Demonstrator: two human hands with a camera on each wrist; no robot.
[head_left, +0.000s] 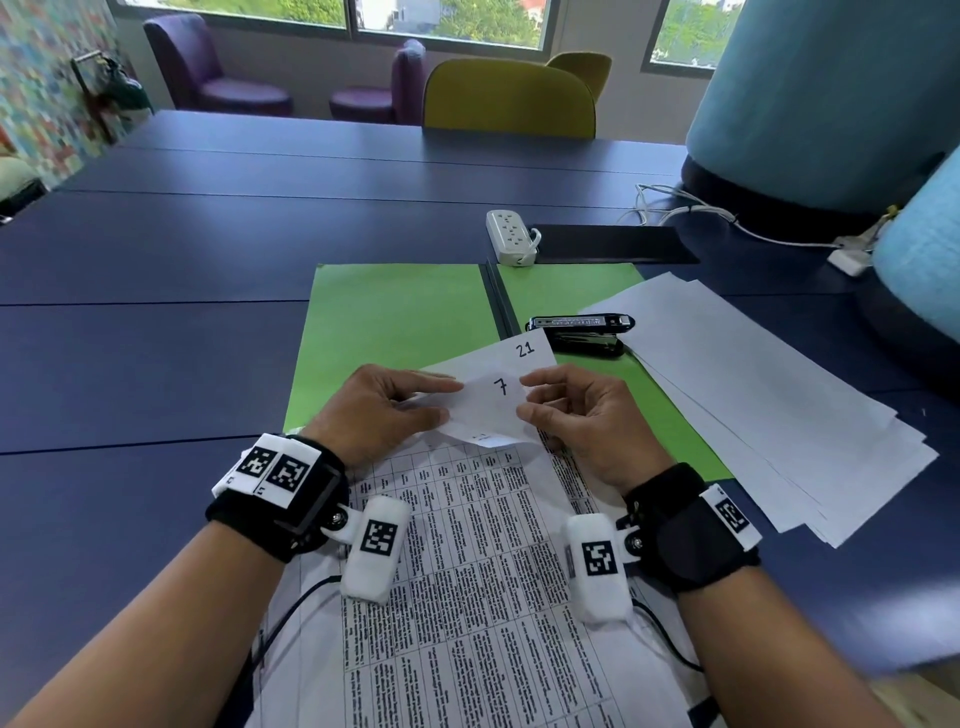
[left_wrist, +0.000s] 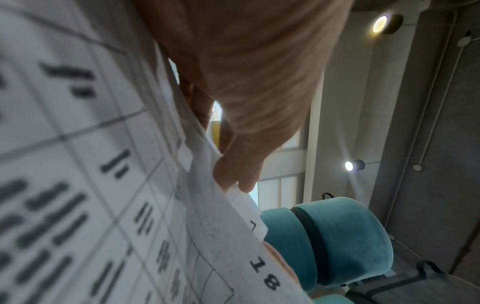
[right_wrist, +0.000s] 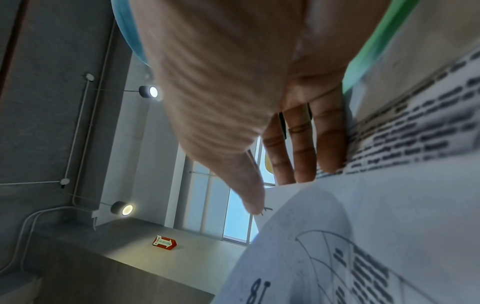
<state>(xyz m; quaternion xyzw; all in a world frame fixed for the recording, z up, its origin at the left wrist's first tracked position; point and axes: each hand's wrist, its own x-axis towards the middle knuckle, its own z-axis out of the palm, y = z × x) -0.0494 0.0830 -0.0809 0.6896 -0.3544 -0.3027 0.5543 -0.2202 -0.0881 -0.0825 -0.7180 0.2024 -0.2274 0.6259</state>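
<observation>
Over green folder (head_left: 395, 322), white numbered sheets (head_left: 493, 400), corners pinched, printed tables

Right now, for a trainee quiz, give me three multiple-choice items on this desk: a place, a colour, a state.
1. The stapler lies? A on the green folder B on a chair C in a hand
2. What colour is the table? A red B dark blue C white
3. The sheet marked 7 is? A untouched B pinched by both hands C crumpled
1 A, it rests on the folder's right half; 2 B, bare top is blue; 3 B, left hand and right hand pinch its sides.
</observation>
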